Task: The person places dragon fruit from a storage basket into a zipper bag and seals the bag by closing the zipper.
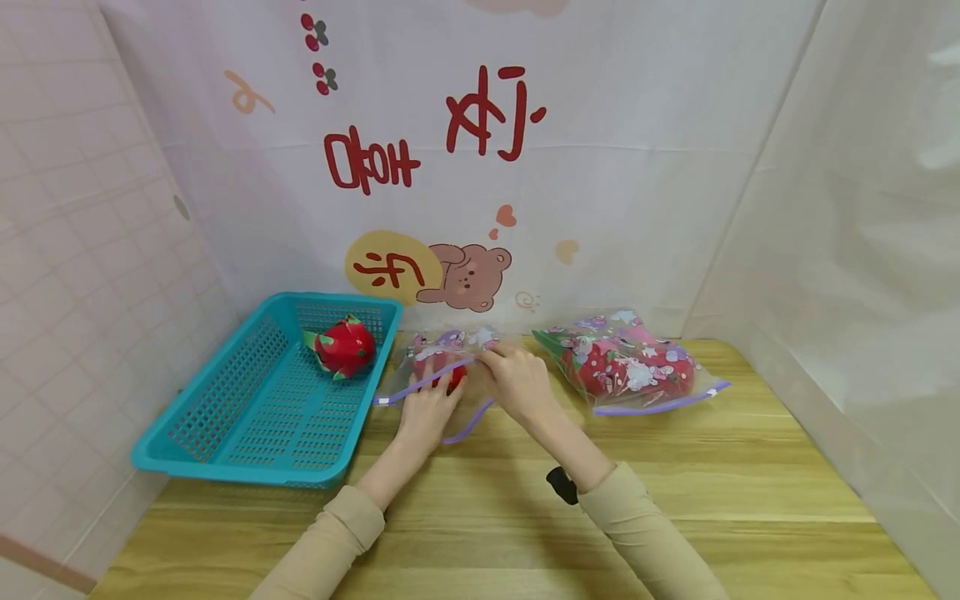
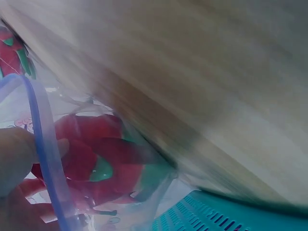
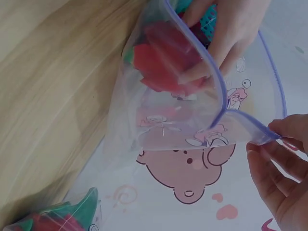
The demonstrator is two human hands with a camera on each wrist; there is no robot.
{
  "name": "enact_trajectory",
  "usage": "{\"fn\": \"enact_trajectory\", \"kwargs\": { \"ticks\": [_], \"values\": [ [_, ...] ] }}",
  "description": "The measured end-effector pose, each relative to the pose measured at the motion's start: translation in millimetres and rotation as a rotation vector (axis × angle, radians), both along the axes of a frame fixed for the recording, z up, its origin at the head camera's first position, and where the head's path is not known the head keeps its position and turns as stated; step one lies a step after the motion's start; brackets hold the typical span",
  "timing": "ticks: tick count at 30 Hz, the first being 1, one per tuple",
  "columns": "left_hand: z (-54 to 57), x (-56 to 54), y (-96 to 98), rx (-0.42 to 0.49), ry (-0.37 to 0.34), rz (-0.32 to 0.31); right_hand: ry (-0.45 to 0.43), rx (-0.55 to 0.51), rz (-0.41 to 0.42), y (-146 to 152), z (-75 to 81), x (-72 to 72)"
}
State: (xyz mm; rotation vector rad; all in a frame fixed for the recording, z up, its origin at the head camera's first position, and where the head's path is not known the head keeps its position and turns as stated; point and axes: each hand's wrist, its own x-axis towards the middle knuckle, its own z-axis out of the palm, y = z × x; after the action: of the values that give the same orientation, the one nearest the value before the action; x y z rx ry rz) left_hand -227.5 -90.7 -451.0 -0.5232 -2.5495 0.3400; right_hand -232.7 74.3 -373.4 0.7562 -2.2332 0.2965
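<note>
A clear zip bag (image 1: pixel 480 336) with a purple zip and cartoon prints lies at mid-table, its mouth spread apart. My left hand (image 1: pixel 429 412) reaches through that mouth and grips a red dragon fruit (image 3: pixel 161 53) with green scale tips. In the right wrist view, the left fingers (image 3: pixel 197 72) curve over the fruit inside the bag. At the right end of the mouth, my right hand (image 1: pixel 519 382) pinches the zip edge (image 3: pixel 262 132) between thumb and fingers. The fruit shows through the film in the left wrist view too, with the zip strip crossing the hand.
A teal plastic basket (image 1: pixel 247 473) stands at the left, holding one more dragon fruit (image 1: pixel 347 347). To the right lies a second printed zip bag (image 1: pixel 637 367) with red fruit inside. Behind the wooden table (image 1: pixel 600 533) hangs a white printed cloth (image 1: pixel 637 167).
</note>
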Motion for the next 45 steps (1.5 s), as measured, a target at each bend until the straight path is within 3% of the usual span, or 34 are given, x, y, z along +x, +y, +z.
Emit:
{"fn": "enact_trajectory", "kwargs": {
  "ticks": [4,8,14,27,38,45],
  "values": [
    [-2.3,-5.6,-0.7,0.026,0.023,0.011,-0.002,-0.030,-0.001,2,2.0,-0.7],
    [-2.3,-9.4,-0.6,0.053,0.000,0.035,-0.016,-0.061,0.003,4,5.5,-1.7],
    [-0.2,-7.0,0.7,0.048,-0.034,0.042,-0.029,-0.085,0.018,7,4.9,-5.1],
    [-0.6,-5.7,4.0,0.033,-0.012,0.091,-0.032,-0.088,0.026,12,3.7,-7.0],
    [-9.7,0.1,-0.3,0.023,0.146,0.041,-0.020,-0.082,0.044,14,3.3,-9.9],
    [-7.1,-4.5,0.1,0.003,0.096,0.060,0.002,-0.093,0.050,13,4.4,-10.7]
  ]
}}
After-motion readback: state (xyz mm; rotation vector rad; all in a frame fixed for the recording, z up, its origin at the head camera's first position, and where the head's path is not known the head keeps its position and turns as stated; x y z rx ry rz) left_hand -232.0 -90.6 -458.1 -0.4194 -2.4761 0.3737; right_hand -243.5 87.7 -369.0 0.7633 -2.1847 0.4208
